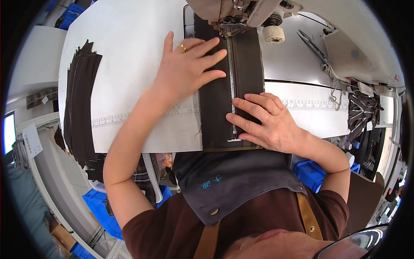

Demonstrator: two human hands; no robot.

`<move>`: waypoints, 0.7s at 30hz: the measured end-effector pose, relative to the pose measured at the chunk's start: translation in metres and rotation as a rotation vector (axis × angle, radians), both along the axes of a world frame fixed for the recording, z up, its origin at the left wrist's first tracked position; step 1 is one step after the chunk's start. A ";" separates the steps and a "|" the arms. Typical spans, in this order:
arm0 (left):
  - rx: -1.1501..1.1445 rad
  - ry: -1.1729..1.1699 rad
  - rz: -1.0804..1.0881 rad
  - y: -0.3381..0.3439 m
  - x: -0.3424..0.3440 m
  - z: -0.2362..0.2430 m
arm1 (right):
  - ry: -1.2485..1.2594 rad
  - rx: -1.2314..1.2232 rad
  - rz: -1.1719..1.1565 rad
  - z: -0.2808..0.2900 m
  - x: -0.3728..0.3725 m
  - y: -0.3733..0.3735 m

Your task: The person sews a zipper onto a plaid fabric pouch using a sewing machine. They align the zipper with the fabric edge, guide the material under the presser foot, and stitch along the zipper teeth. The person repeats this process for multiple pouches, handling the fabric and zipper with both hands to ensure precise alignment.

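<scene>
A dark brown fabric panel [214, 116] lies on the white table, running up under the head of a sewing machine [233, 21]. Down its middle goes a metal zipper [231, 77], its lower end at a short white mark near the table's front edge. My left hand [189, 64], with a ring on one finger, rests on the panel's left side just below the needle area, fingers spread. Lower down, my right hand [269, 123] lies on the panel's right side with fingers stretched, the tips touching the zipper's edge.
Stacked dark fabric strips [82, 103] hang over the table's left side. A printed ruler scale [125, 118] crosses the white tabletop [129, 52]. Scissors [314, 47] lie at the far right, with a bundle of zippers [363, 114] at the right edge. Blue bins [101, 211] stand below.
</scene>
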State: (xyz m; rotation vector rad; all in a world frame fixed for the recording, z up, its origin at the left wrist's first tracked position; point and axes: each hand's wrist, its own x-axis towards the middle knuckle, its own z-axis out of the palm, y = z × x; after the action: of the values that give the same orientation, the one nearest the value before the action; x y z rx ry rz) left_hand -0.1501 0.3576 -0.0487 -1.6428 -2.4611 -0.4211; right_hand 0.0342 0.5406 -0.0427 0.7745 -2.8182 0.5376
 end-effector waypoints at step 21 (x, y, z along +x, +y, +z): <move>-0.018 -0.021 0.027 -0.005 0.010 -0.005 | 0.491 0.292 -0.225 -0.010 -0.099 0.039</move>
State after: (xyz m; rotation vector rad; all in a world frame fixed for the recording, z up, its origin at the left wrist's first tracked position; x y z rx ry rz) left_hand -0.1398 0.3523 -0.0532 -1.6182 -2.5057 -0.4162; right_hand -0.0650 0.5795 -0.0528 0.5292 -2.4923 -0.0962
